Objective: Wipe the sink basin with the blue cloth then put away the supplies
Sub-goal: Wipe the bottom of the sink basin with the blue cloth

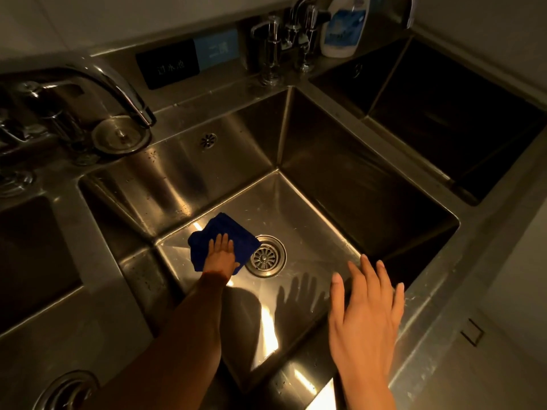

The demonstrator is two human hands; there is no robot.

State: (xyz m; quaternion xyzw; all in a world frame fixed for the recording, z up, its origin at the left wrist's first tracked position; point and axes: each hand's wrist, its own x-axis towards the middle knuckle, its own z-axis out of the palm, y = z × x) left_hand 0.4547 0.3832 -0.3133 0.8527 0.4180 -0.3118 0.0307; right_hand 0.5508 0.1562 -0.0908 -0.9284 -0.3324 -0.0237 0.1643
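Observation:
A blue cloth (223, 229) lies crumpled on the floor of the steel sink basin (313, 232), just left of the round drain (266, 256). My left hand (221, 253) reaches down into the basin and presses flat on the cloth with straight fingers. My right hand (365, 309) hovers above the basin's near right side, fingers spread and holding nothing. A white and blue detergent bottle (343, 28) stands on the back ledge by the right-hand taps.
A curved faucet (109, 84) arches over a round metal lid (121, 136) at the left. A soap pump (270, 48) and taps (307, 34) stand at the back. Further basins flank this one on the left (32, 255) and right (461, 119).

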